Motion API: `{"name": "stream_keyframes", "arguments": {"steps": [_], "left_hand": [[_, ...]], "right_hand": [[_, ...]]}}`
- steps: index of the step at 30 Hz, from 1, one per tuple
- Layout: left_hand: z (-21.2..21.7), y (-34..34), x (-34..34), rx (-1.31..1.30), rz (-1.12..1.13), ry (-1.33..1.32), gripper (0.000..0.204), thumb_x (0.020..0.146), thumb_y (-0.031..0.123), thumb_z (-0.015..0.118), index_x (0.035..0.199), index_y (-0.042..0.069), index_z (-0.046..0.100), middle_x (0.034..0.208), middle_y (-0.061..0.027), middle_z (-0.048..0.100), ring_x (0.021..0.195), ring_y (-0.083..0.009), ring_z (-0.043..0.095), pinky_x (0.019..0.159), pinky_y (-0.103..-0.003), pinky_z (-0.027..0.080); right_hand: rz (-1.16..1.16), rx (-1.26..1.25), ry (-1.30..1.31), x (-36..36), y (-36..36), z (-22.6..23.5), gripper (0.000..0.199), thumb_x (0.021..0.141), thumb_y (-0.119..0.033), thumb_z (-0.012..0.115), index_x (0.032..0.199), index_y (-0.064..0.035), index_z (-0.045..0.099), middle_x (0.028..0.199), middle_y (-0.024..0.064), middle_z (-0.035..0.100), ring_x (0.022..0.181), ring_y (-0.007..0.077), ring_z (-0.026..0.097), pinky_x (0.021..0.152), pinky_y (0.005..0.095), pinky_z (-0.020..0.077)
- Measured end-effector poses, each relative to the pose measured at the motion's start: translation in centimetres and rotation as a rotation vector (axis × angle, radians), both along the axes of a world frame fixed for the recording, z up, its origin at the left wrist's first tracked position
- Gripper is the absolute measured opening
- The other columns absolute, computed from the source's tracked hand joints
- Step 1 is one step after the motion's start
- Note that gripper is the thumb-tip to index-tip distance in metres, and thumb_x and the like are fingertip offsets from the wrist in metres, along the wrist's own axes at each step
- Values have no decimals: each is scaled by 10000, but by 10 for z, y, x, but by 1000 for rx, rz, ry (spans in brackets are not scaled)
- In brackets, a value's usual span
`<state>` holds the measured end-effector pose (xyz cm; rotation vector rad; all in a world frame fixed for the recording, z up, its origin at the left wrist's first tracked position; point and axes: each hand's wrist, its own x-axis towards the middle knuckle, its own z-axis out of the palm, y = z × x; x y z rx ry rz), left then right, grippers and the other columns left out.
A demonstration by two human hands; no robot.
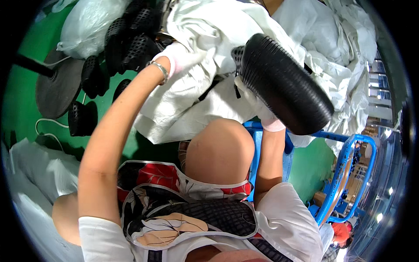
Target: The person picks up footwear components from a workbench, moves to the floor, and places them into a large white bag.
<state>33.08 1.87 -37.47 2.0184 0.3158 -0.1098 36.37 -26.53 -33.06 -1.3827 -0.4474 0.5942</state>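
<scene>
My right hand, in a white glove with a pink cuff, grips a long black rounded object from beneath. It has a glossy smooth side and close-set ridges at its upper left end, like nested curved shells; I cannot make out its exact kind. A small perforated black part shows beside that end. My left hand, gloved the same way, lies against a large crumpled white sack in front of my knees. Its fingers blend into the white material, so their grip is unclear.
Several black perforated pieces lie on the green floor at left, near a clear plastic bag and a round stand base. A white cable runs there. A blue-framed cart stands at right; a person in red is beyond.
</scene>
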Motion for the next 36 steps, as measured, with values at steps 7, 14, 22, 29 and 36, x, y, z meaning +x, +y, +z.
{"name": "stream_keyframes", "arguments": {"steps": [7, 14, 22, 29, 36], "left_hand": [[85, 96, -73, 488, -238, -280, 872, 646, 394, 821, 1346, 51, 430, 1305, -169, 511, 1161, -270, 535, 993, -383, 429], [106, 147, -177, -103, -377, -135, 722, 694, 325, 831, 1284, 58, 510, 1276, -120, 557, 1158, -225, 547, 1007, -384, 441], [100, 177, -249, -762, 444, -582, 530, 916, 492, 522, 1223, 61, 555, 1157, -105, 614, 982, -202, 624, 874, -367, 517], [56, 176, -295, -847, 620, -507, 474, 929, 408, 544, 1273, 82, 521, 1236, -83, 577, 1078, -215, 581, 921, -393, 496], [-20, 199, -362, -1381, 665, -183, 523, 860, 332, 678, 1286, 77, 513, 1262, -93, 570, 1147, -229, 555, 996, -405, 450]], "right_hand": [[629, 424, 733, -5, 122, 35, 609, 894, -232, 564, 1420, -56, 314, 1395, 197, 410, 1276, 347, 430, 1055, 475, 389], [1030, 22, -1004, -19, 253, 5, 595, 926, -239, 556, 1439, -77, 301, 1414, 114, 420, 1236, 258, 475, 1076, 357, 353], [1206, -42, 646, -59, 321, 2, 288, 896, -103, 553, 1155, 14, 510, 1067, 149, 535, 944, 236, 549, 816, 344, 524], [1043, 9, 961, -68, 336, -34, 396, 924, -226, 494, 1212, 45, 474, 1150, 182, 532, 1028, 269, 552, 887, 367, 499], [1019, 14, 1111, -82, 339, -54, 530, 952, -348, 436, 1269, 76, 439, 1232, 215, 530, 1112, 301, 555, 959, 390, 474]]}}
